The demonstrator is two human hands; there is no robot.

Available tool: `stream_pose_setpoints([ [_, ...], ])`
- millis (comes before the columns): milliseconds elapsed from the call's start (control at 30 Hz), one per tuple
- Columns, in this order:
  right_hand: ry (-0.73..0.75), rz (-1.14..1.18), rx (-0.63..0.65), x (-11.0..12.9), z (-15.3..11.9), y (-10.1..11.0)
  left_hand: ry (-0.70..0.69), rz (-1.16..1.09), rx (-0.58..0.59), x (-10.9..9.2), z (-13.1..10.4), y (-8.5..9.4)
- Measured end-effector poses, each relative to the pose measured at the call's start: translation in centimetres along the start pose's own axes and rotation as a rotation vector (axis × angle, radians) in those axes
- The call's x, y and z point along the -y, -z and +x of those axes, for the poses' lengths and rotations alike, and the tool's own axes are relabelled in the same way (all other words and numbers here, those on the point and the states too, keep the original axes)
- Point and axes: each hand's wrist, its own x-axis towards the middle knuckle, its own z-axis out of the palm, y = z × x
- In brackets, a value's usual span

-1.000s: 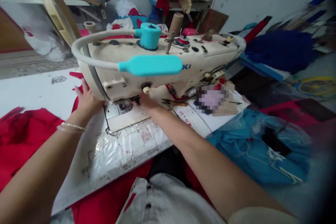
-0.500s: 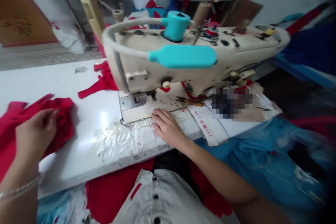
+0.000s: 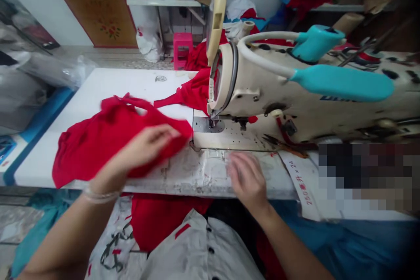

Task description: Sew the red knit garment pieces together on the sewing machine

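Observation:
A large piece of red cloth [image 3: 95, 140] lies spread over the left part of the white table. My left hand [image 3: 151, 144] is on its right end, fingers closed on the cloth and blurred by motion. To the right, my right hand [image 3: 246, 177] is raised over the table's front edge, its fingers curled and smeared; whether it holds anything is hidden. Between and beyond the hands is the sewing machine's needle plate [image 3: 208, 125]. A second red cloth [image 3: 195, 89] is bunched behind the needle area, against the machine head [image 3: 259, 83].
Small scissors [image 3: 285, 145] lie on the machine bed. A lettered white strip [image 3: 303, 188] is at the right front of the table [image 3: 39, 157]. A turquoise lamp [image 3: 344, 83] juts over the machine. A pink stool [image 3: 183, 48] stands behind.
The view has turned left. My left hand has brought the red cloth rightward, close to the needle plate, and the cloth is more spread out. My right hand has lifted from the machine bed's edge.

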Motion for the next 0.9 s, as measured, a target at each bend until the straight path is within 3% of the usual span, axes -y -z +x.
stream_pose_setpoints([
  [33,0.061,0.026,0.035,1.1,0.2,-0.2,-0.123,0.067,0.258,-0.7,-0.4,-2.2],
  [67,0.123,0.047,0.1,2.2,0.3,-0.4,-0.25,0.145,0.408,-1.2,-0.6,-4.3],
  [133,0.199,0.062,0.253,3.6,0.5,-0.7,-0.337,0.365,0.402,-1.3,-0.3,-7.3],
  [167,0.202,0.066,0.313,3.9,0.5,-0.7,-0.322,0.465,0.328,-1.0,0.1,-8.0],
  [267,0.16,0.118,0.383,3.6,0.5,-0.1,-0.2,0.61,0.118,1.3,1.9,-7.0],
  [400,0.123,0.145,0.41,2.9,0.9,-0.2,-0.147,0.567,-0.028,4.2,4.5,-3.6],
  [467,0.101,0.1,0.412,2.9,1.2,-1.1,-0.105,0.531,-0.049,4.9,5.5,-2.8],
  [567,0.107,0.0,0.414,3.2,1.5,-2.6,-0.063,0.467,-0.026,5.0,6.5,-2.8],
  [667,0.171,-0.001,0.536,3.4,1.3,-3.3,-0.06,0.376,-0.033,4.7,7.2,-3.0],
  [800,0.21,0.027,0.623,3.5,0.9,-3.3,-0.031,0.349,-0.186,4.0,8.0,-2.9],
  [900,0.201,0.019,0.631,3.7,0.9,-3.2,0.002,0.316,-0.111,3.8,8.9,-3.6],
])
